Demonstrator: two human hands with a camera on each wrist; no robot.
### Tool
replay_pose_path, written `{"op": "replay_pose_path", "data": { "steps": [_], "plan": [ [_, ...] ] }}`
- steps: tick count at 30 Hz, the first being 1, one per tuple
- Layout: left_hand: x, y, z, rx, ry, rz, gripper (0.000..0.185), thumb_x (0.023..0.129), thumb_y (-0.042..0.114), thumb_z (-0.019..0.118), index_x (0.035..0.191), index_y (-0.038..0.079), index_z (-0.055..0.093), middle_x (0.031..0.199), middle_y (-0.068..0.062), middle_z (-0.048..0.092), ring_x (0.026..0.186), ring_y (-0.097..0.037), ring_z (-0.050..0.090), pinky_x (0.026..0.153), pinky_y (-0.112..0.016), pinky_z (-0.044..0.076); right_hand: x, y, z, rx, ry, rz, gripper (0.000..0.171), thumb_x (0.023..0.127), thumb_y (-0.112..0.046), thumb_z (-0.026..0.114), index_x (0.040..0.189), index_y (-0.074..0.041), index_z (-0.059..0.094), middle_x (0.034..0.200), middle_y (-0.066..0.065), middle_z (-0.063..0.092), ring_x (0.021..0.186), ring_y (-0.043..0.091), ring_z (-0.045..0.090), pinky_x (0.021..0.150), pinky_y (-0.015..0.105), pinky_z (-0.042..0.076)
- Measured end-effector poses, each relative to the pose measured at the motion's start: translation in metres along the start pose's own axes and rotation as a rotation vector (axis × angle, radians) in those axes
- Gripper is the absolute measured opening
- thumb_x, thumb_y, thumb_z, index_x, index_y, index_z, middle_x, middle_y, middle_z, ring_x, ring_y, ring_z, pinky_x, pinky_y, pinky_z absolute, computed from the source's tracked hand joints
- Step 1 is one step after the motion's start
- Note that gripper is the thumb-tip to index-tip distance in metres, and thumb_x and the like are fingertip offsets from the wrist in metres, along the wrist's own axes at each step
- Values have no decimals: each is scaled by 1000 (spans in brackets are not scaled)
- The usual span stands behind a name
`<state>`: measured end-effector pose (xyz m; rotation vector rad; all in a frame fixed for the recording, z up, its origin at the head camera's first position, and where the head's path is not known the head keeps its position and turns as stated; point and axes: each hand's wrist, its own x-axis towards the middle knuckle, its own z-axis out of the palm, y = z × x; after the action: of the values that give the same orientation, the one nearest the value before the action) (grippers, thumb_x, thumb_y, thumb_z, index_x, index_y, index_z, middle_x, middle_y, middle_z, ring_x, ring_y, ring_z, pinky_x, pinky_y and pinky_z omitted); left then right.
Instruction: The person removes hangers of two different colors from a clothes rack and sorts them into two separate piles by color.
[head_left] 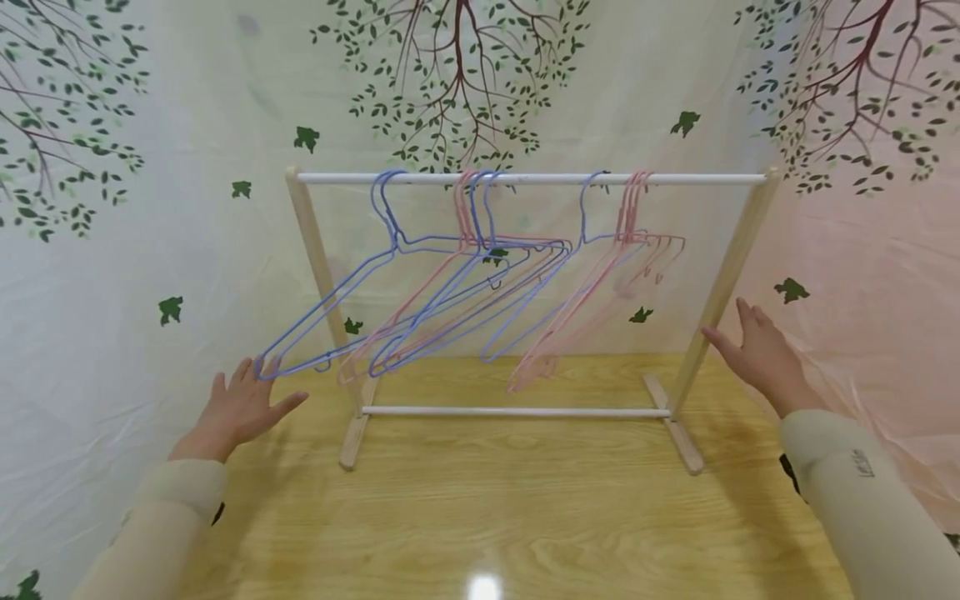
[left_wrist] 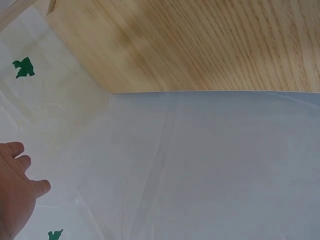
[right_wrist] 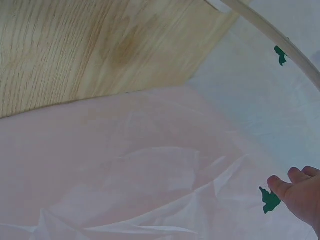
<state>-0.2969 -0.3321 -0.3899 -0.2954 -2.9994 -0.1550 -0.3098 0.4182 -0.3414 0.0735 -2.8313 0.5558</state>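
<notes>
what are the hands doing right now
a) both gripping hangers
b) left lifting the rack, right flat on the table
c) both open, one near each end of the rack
c: the left hand and right hand are spread open and hold nothing, one near each end of the rack.

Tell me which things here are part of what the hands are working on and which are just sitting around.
In hand:
left hand, open, at the tip of a blue hanger
right hand, open, beside the rack
pink hangers on the rail

Just there:
table
leaf-print sheet behind and at the sides
</notes>
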Motion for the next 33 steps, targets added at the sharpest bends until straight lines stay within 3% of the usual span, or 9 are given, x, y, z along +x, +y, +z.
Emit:
{"op": "replay_pose_path", "data": {
  "steps": [5, 13, 18, 27, 33],
  "plan": [
    [3, 1, -3, -20, -3, 6, 96, 98, 66, 38, 153, -10, 17, 149, -43, 17, 138, -59, 14, 103, -77, 6, 5, 0, -3, 73, 1, -16, 89, 104, -52, 41, 154, 6, -5, 152, 43, 3, 136, 62, 9, 103, 74, 16],
    [1, 3, -10, -1, 21, 9, 94, 99, 65, 38, 151, -11, 21, 147, -44, 24, 135, -59, 20, 103, -77, 11, 11, -5, -1, 166, -22, -43, 86, 104, -46, 44, 154, 8, 1, 150, 44, 15, 130, 65, 21, 100, 75, 23],
    [2, 5, -14, -17, 30, 16, 94, 99, 64, 38, 150, -13, 22, 144, -44, 26, 133, -59, 23, 101, -77, 14, 12, -7, -1, 232, -18, -27, 82, 104, -44, 47, 156, 3, 5, 152, 39, 20, 131, 63, 25, 98, 75, 26],
    [0, -5, -21, -68, 52, 18, 90, 101, 59, 40, 149, -16, 23, 143, -45, 28, 131, -60, 26, 100, -76, 19, 16, -15, -1, 391, -17, 6, 76, 103, -44, 48, 155, 3, 19, 153, 35, 25, 135, 55, 30, 101, 70, 31],
    [-3, -13, -25, -133, 65, 22, 86, 102, 54, 42, 149, -15, 22, 142, -44, 30, 128, -61, 30, 99, -74, 25, 16, -15, 6, 481, -1, 0, 63, 105, -39, 47, 143, 9, 34, 145, 38, 34, 132, 57, 32, 101, 72, 28]
  ]
}}
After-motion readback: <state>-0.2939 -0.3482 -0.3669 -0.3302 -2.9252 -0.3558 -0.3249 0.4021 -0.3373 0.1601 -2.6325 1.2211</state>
